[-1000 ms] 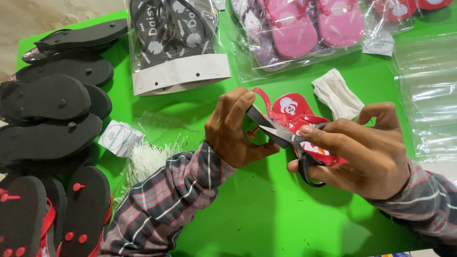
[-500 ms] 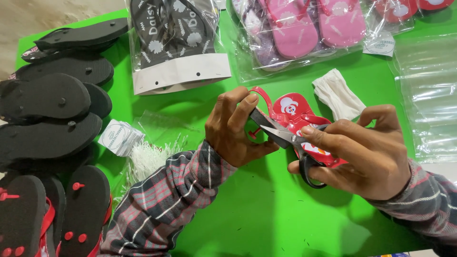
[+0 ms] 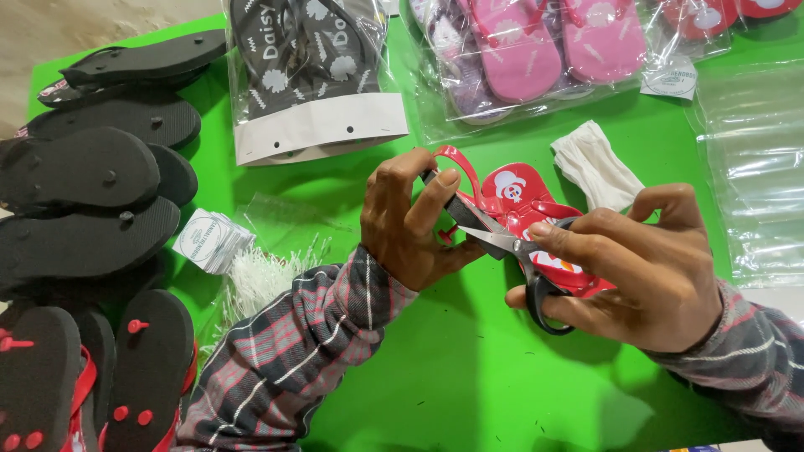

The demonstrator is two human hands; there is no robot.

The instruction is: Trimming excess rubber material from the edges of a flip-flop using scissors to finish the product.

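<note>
Scissors [image 3: 502, 247] snip red sandal [image 3: 519, 201] edge above bare green table [image 3: 469, 377].

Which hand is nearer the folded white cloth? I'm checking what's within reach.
Right. The right hand, holding the scissors, sits just below the folded white cloth, its index finger close under it. The left hand is farther off, across the red flip-flop.

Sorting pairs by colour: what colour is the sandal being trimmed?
Red, with a white cartoon figure on the sandal, seen from the head view.
</note>
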